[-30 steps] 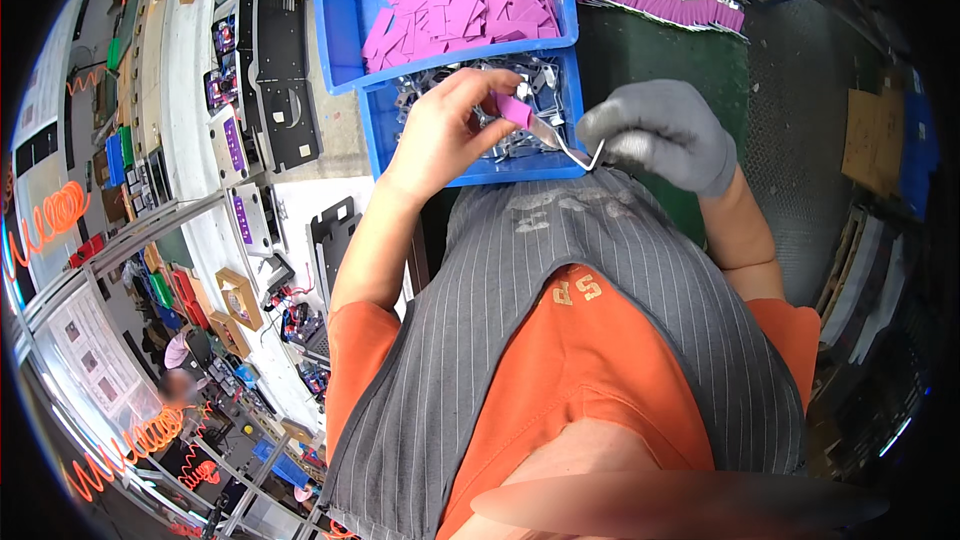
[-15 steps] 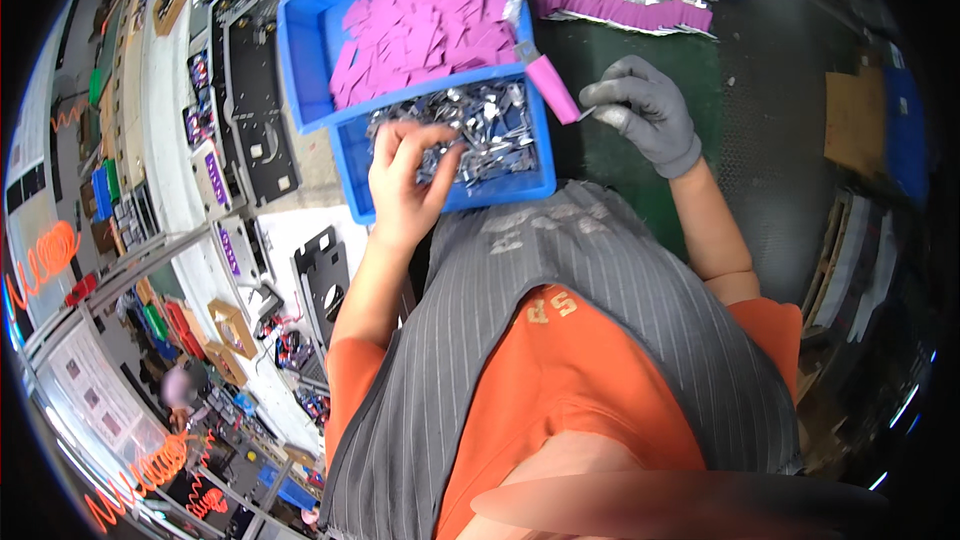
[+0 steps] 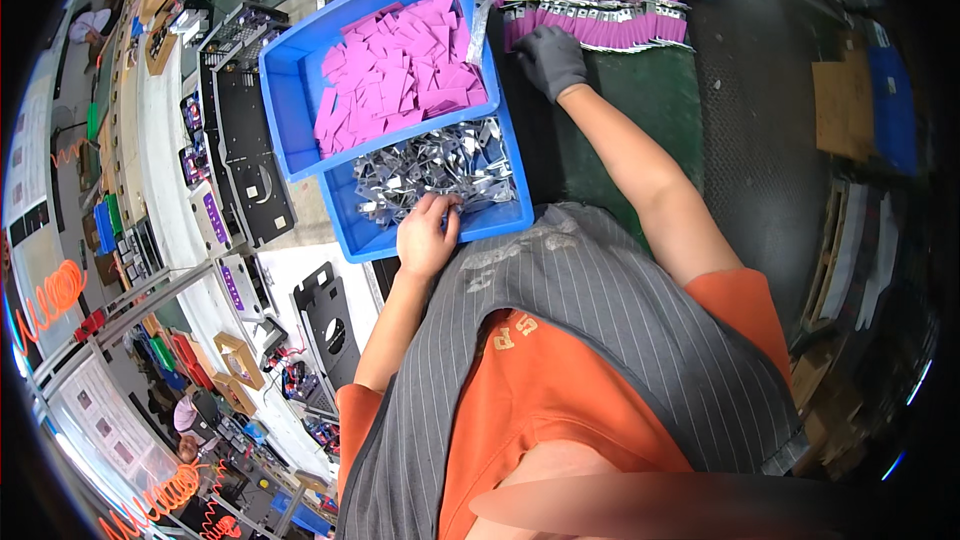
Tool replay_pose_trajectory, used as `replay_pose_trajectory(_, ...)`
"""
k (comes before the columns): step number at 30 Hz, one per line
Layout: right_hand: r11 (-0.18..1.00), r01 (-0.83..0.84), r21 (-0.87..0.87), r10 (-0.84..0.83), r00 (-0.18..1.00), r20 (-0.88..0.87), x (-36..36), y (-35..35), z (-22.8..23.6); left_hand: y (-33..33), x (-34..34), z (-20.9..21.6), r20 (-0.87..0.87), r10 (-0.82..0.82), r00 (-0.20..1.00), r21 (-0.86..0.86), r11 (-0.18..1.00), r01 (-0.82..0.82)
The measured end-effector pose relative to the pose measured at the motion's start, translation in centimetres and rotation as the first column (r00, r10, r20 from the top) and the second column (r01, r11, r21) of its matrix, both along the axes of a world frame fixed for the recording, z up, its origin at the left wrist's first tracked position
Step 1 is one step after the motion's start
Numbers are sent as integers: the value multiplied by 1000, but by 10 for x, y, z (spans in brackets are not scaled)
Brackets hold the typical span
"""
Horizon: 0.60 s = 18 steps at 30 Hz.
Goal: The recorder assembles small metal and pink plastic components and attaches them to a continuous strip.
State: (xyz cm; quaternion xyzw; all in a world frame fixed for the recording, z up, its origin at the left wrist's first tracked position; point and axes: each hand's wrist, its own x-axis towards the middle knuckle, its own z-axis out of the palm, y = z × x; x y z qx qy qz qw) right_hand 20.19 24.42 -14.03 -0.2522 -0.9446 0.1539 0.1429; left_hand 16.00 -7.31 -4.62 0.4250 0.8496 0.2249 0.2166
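Note:
My bare left hand (image 3: 427, 237) reaches over the near rim of the lower blue bin (image 3: 345, 225). Its fingers are bent together at the edge of a heap of small shiny metal clips (image 3: 430, 165), pinching at them. My right hand (image 3: 552, 62), in a grey glove, is by the left end of the nearer row of pink strips (image 3: 600, 28) with metal clips. The glove's fingers are curled closed against that row's end; what lies between them is hidden. Loose pink strips (image 3: 405, 65) fill the upper blue bin (image 3: 290, 130), which overlaps the lower one.
Both rows lie on a dark green surface (image 3: 620, 140). A clear plastic piece (image 3: 479, 35) hangs at the upper bin's right rim. Black metal panels (image 3: 245, 140) lie to the left, beside a long workbench (image 3: 165, 150). Cardboard (image 3: 840, 105) stands at the right.
My right hand has moved away from me and left, to the rows; the pink strip near its fingers no longer shows apart. My left hand's spread fingers have come together, lower in the bin.

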Motion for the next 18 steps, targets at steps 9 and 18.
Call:
replay_pose_trajectory(9, 983, -19, 181, -17, 981, 194, -23, 4, -29, 0, 1, -2, -29, -11, 1000, -26, 1000, 10)
replay_pose_trajectory(18, 989, 49, -142, -94, 939, -332, 11, -10, 26, -1, -1, -3, -47, -32, 998, 65, 997, 35)
